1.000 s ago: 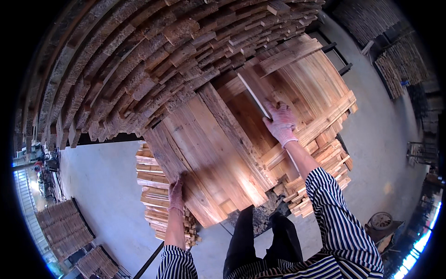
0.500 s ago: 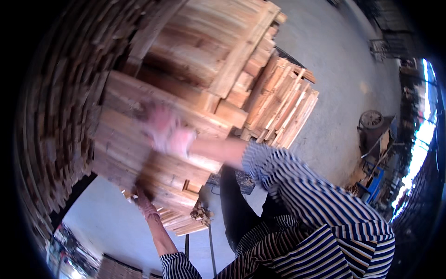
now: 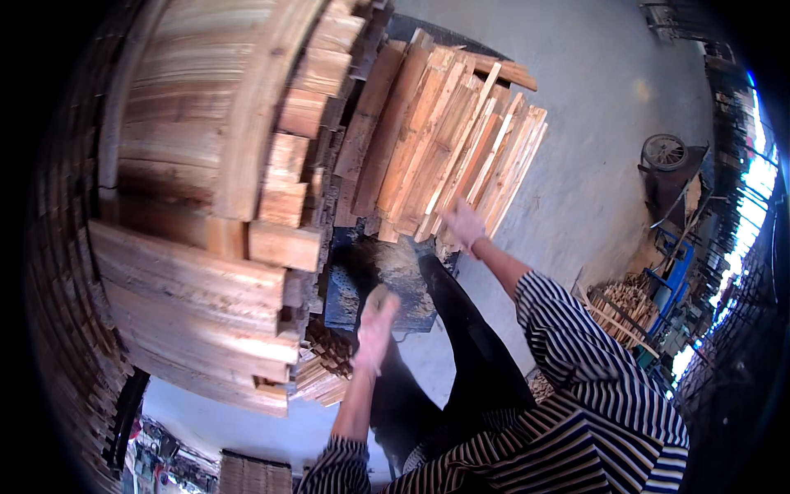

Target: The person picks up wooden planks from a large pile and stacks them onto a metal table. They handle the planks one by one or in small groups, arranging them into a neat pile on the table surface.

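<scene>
My right hand (image 3: 466,226), in a pale pink glove, is at the near end of a stack of narrow wooden strips (image 3: 444,132), its fingers stretched toward the strip ends; whether they touch is unclear. My left hand (image 3: 376,329), gloved alike, hangs over the gap between my legs and the larger plank stack. Its fingers are blurred, and I cannot make out anything in them. On the left stands the tall stack of wide planks (image 3: 189,305), neither hand touching it.
A dark platform (image 3: 341,300) strewn with sawdust lies below the strips. Rough stacked wood (image 3: 58,296) walls the far left. To the right are a wheeled cart (image 3: 671,169), a blue metal frame (image 3: 676,267) and a heap of offcuts (image 3: 621,309) on grey floor.
Both hands have left the wide planks and moved right. My right hand is now by the strips; my left hand is in front of my legs. The view has shifted right.
</scene>
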